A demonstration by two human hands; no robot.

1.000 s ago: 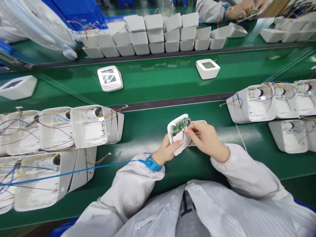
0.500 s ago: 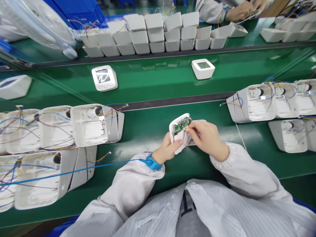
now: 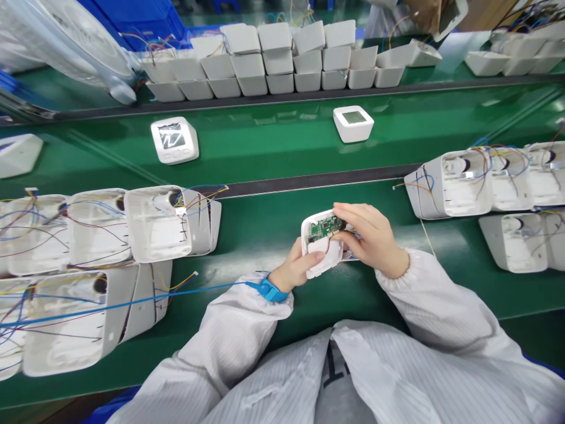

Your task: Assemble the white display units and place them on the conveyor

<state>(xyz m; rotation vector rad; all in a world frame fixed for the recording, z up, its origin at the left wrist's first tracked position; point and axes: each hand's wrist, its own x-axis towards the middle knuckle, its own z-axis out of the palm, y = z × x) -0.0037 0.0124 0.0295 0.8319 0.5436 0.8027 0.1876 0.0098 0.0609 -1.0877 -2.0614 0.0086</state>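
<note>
Gripping a white casing by its lower left side, the left hand is pressing its thumb across the inner face. The casing is tilting over the middle of the green workbench, between its near and far edges, with its inner side facing up. A green circuit board is lying along the casing's upper part. The right hand is curling, partly closed, over the board's right end, with fingers above and thumb below; whether it is pinching anything cannot be told. Another white part is showing beneath that hand, mostly hidden.

A blue wristband is circling the left wrist, and its blue cord is running toward the workbench's left end. Open white shells with loose wires are standing in two rows at that end; similar white housings are standing toward the right end, the upper row near the far edge. Beyond the far edge, a display unit is sitting on a green lane, left of a second display unit.
</note>
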